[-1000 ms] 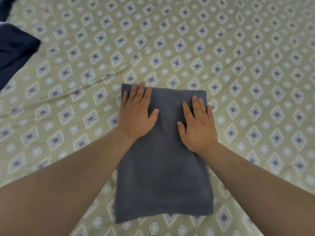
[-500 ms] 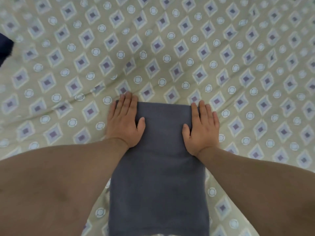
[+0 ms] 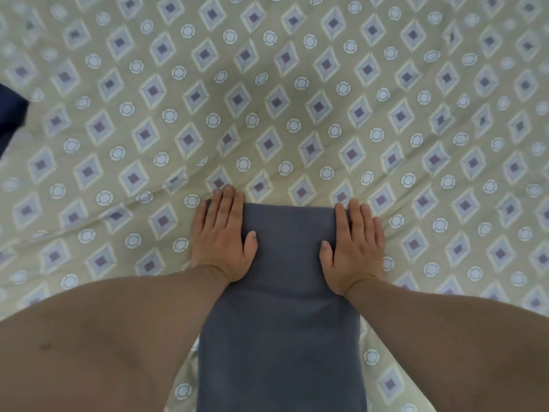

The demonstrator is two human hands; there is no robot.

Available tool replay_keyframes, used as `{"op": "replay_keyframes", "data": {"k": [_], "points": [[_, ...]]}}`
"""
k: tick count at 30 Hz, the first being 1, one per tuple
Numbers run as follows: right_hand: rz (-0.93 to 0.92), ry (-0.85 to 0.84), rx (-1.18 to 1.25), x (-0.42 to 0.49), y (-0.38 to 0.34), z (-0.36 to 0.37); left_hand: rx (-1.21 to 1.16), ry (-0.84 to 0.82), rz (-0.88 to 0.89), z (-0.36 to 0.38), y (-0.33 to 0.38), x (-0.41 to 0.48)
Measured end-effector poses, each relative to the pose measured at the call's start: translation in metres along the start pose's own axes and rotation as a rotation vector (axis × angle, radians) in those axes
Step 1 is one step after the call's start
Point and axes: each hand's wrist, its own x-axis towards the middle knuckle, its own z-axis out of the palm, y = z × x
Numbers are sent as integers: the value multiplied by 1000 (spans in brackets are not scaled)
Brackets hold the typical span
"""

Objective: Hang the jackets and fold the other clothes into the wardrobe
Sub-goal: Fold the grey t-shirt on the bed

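Pressed flat, straight-fingered and apart: left hand (image 3: 221, 242) and right hand (image 3: 353, 248) on the far corners of the folded slate-grey fabric garment (image 3: 280, 322), atop the olive diamond-patterned bedsheet (image 3: 297, 99). Smooth outward evenly; square edges before folding again.

The grey garment (image 3: 282, 337) runs off the bottom edge, navy cloth (image 3: 11, 120) off the left.

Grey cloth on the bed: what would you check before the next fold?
1. Is the left hand flat on the far left corner of the grey cloth: ok.
2. Is the right hand flat on the far right corner: ok.
3. Far edge straight: ok.
4. Top surface smooth: ok.
5. Near edge squared: cannot tell, it runs out of view.
6. Is the bedsheet flat: not ok, wrinkled near the hands.
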Motion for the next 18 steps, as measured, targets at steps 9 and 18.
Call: {"op": "replay_keyframes", "data": {"k": [9, 18], "points": [[-19, 65, 53, 0, 2, 4, -41, 59, 22, 4, -2, -1], [-24, 135, 182, 0, 6, -28, -119, 145, 41, -22, -2, -7]]}}
